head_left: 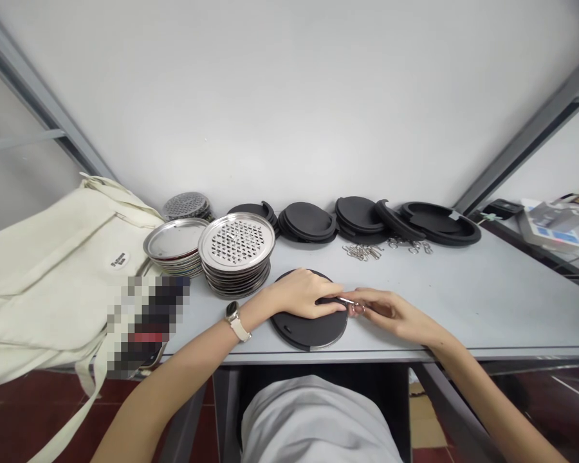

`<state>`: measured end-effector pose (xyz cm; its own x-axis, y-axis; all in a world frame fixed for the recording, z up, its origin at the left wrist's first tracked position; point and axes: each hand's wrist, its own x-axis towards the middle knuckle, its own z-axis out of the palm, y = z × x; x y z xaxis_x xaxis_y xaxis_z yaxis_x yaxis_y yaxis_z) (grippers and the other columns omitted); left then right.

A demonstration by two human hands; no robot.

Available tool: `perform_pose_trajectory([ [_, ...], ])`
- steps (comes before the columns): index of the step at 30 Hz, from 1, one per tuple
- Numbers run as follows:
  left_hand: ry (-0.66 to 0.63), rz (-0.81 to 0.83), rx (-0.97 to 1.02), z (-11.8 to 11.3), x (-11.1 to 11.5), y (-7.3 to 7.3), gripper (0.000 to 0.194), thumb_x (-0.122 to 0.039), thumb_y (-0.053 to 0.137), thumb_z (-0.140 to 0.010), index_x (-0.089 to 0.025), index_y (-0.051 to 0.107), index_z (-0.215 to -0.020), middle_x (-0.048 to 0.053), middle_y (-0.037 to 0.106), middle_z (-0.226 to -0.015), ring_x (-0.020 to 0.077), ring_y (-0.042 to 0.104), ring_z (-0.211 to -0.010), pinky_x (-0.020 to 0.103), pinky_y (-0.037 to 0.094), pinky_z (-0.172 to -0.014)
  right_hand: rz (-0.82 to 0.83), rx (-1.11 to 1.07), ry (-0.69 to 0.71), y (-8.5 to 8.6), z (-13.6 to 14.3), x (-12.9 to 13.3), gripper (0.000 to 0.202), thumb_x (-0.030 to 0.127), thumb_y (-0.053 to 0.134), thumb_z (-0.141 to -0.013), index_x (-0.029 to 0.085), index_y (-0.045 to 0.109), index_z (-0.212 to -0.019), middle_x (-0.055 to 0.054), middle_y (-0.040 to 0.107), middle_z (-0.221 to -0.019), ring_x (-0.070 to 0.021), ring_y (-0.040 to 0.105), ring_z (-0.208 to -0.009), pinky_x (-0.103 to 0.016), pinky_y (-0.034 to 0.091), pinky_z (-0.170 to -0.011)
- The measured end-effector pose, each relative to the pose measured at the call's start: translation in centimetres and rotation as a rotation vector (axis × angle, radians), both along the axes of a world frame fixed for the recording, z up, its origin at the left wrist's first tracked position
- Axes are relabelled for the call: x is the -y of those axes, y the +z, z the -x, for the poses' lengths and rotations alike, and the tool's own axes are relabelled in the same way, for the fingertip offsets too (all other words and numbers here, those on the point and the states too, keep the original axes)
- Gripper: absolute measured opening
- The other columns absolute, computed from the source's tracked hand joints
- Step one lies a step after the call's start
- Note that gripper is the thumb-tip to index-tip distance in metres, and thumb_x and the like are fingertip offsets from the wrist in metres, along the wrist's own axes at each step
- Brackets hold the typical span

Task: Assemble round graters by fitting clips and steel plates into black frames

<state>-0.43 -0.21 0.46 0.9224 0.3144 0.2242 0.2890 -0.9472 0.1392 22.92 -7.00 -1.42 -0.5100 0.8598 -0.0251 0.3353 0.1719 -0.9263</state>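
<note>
A round black disc [313, 328] with a small slot lies flat near the table's front edge; a strip of shiny metal shows along its lower right rim. My left hand [306, 296] rests across its top, thumb and fingers closed on its right edge. At that same edge, my right hand [390, 312] pinches a small bent-wire metal clip [357, 307], which touches or nearly touches the disc. Where the clip meets the rim is partly hidden by my fingers. Behind the disc lies a loose pile of similar wire clips [361, 252].
Stacked round metal grater plates [236, 241] and plain metal discs [176, 239] stand at left, with another grater stack [186, 206] behind. Black round covers [309, 222] line the wall, beside a larger black ring-shaped piece [439, 223]. A cream bag [53, 270] covers the left end.
</note>
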Motion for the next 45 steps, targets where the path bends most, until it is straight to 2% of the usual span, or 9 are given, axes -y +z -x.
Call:
perform_pose_trajectory([
  [8,0.005,-0.022,-0.02,-0.1,0.0,0.0,0.023,-0.042,0.048,-0.095,-0.021,0.057,-0.093,-0.001,0.065,-0.075,0.0155,0.062,-0.066,0.026,0.033,-0.054,-0.068,0.01,-0.017,-0.3,-0.1,-0.2,0.04,0.045,0.049,-0.096,0.021,0.067,-0.123,-0.01,0.07,-0.102,-0.0233,0.065,-0.093,-0.037,0.052,-0.087],
  [14,-0.018,-0.004,0.005,0.0,0.0,0.0,0.025,-0.039,0.045,-0.098,-0.022,0.051,-0.116,0.0,0.067,-0.083,0.017,0.064,-0.071,0.026,0.037,-0.056,-0.121,-0.018,-0.044,-1.0,-0.4,-0.4,0.038,0.043,0.048,-0.097,0.023,0.065,-0.125,-0.008,0.07,-0.098,-0.0222,0.065,-0.09,-0.035,0.052,-0.085],
  [18,-0.031,0.018,0.008,0.0,0.0,0.1,0.027,-0.037,0.044,-0.099,-0.024,0.049,-0.123,0.001,0.069,-0.092,0.0164,0.066,-0.077,0.025,0.039,-0.06,-0.113,0.018,-0.057,-0.6,0.1,-0.3,0.035,0.041,0.05,-0.097,0.022,0.068,-0.119,-0.008,0.07,-0.096,-0.022,0.063,-0.089,-0.033,0.051,-0.083],
  [21,-0.04,-0.009,-0.008,-0.1,0.0,0.0,0.024,-0.034,0.042,-0.1,-0.025,0.052,-0.12,0.001,0.069,-0.092,0.0157,0.066,-0.077,0.024,0.039,-0.061,-0.107,0.042,-0.048,0.0,0.6,-0.2,0.033,0.041,0.052,-0.095,0.021,0.071,-0.114,-0.008,0.068,-0.097,-0.0228,0.062,-0.092,-0.031,0.05,-0.082],
  [24,-0.033,-0.033,-0.017,-0.1,0.1,-0.1,0.023,-0.033,0.041,-0.101,-0.023,0.053,-0.117,0.001,0.068,-0.084,0.0161,0.065,-0.073,0.024,0.038,-0.058,-0.1,0.034,-0.048,0.3,0.7,0.0,0.033,0.041,0.054,-0.094,0.021,0.07,-0.115,-0.008,0.067,-0.098,-0.0232,0.061,-0.093,-0.031,0.05,-0.083],
  [29,-0.031,-0.047,-0.022,-0.2,0.1,-0.1,0.022,-0.035,0.039,-0.101,-0.02,0.052,-0.112,0.001,0.067,-0.079,0.0159,0.064,-0.067,0.025,0.036,-0.055,-0.094,0.002,-0.054,0.0,0.4,0.0,0.034,0.042,0.049,-0.097,0.022,0.067,-0.118,-0.008,0.069,-0.1,-0.0224,0.062,-0.091,-0.033,0.05,-0.085],
  [33,-0.01,-0.062,-0.031,-0.3,0.2,-0.1,0.021,-0.036,0.041,-0.1,-0.019,0.051,-0.107,0.001,0.066,-0.078,0.0168,0.064,-0.067,0.026,0.036,-0.053,-0.043,0.0,-0.108,-0.5,0.6,-0.2,0.035,0.043,0.057,-0.092,0.022,0.066,-0.119,-0.007,0.07,-0.099,-0.0221,0.062,-0.089,-0.032,0.05,-0.082],
  [39,-0.001,-0.069,-0.023,-0.3,0.2,-0.1,0.023,-0.038,0.041,-0.1,-0.018,0.051,-0.106,0.001,0.065,-0.076,0.0167,0.064,-0.065,0.025,0.036,-0.052,-0.025,-0.003,-0.14,-1.0,0.6,-0.5,0.038,0.044,0.063,-0.089,0.021,0.064,-0.119,-0.002,0.065,-0.083,-0.0185,0.059,-0.079,-0.03,0.048,-0.074],
  [45,0.006,-0.063,-0.023,-0.2,0.3,0.0,0.026,-0.039,0.04,-0.1,-0.018,0.052,-0.11,0.002,0.066,-0.077,0.0163,0.065,-0.066,0.024,0.038,-0.054,-0.018,-0.033,-0.168,-0.8,0.6,-0.4,0.036,0.043,0.064,-0.088,0.022,0.062,-0.117,0.0,0.063,-0.08,-0.0165,0.057,-0.076,-0.028,0.047,-0.072],
])
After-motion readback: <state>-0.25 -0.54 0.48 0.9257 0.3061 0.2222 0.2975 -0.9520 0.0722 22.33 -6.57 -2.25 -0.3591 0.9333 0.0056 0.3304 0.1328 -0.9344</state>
